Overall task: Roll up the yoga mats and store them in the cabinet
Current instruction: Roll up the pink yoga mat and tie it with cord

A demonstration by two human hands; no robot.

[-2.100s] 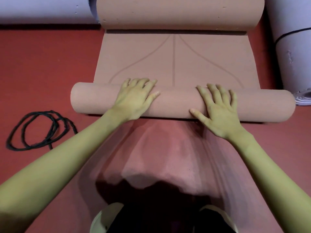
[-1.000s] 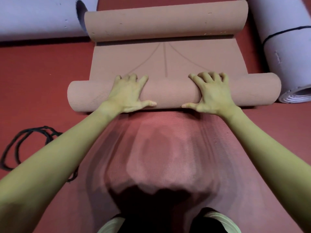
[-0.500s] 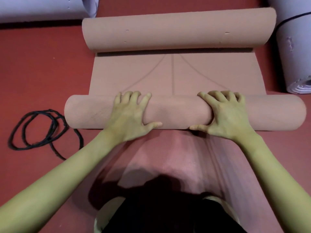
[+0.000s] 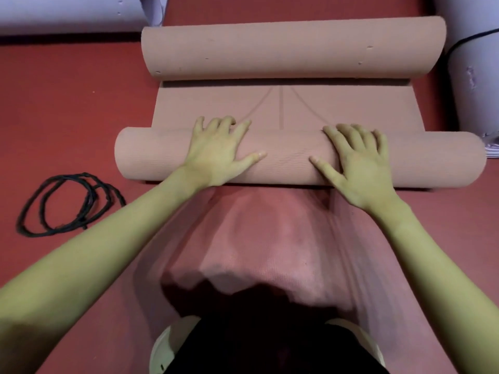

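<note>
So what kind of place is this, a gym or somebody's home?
Probably a gym or yoga studio, though I can't be sure. The floor is red matting, a tan yoga mat is half rolled, and pale rolled mats lie alongside.

Pale rolls (image 4: 67, 12) cut off at frame edges (top corners)
</note>
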